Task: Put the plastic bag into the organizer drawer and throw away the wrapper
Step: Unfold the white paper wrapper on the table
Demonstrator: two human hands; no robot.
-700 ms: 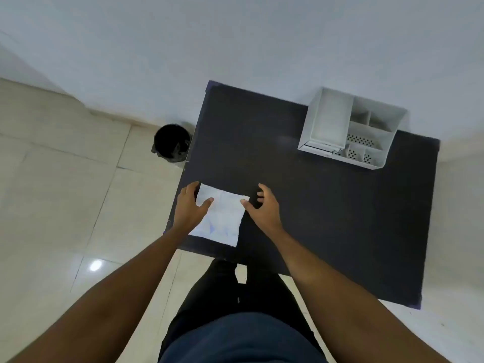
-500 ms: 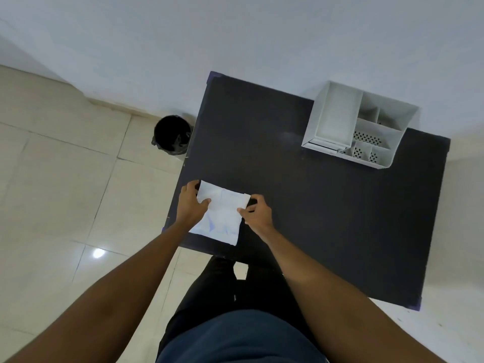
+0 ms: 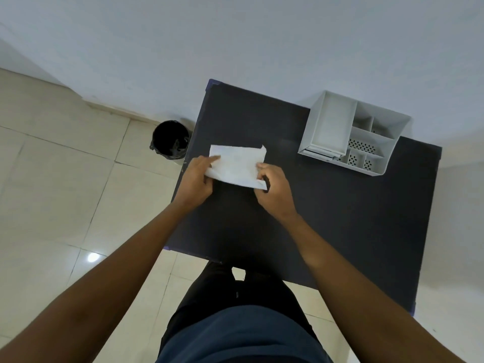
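The dark surface carries the white organizer at its far right. Left of the organizer, the left hand and right hand pinch the white packet; the bin stands further left. Nothing looks stowed or discarded yet.

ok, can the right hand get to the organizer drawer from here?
Probably yes, once freed. The right hand is pinching the white packet together with the left hand; bare dark table lies between it and the white organizer.
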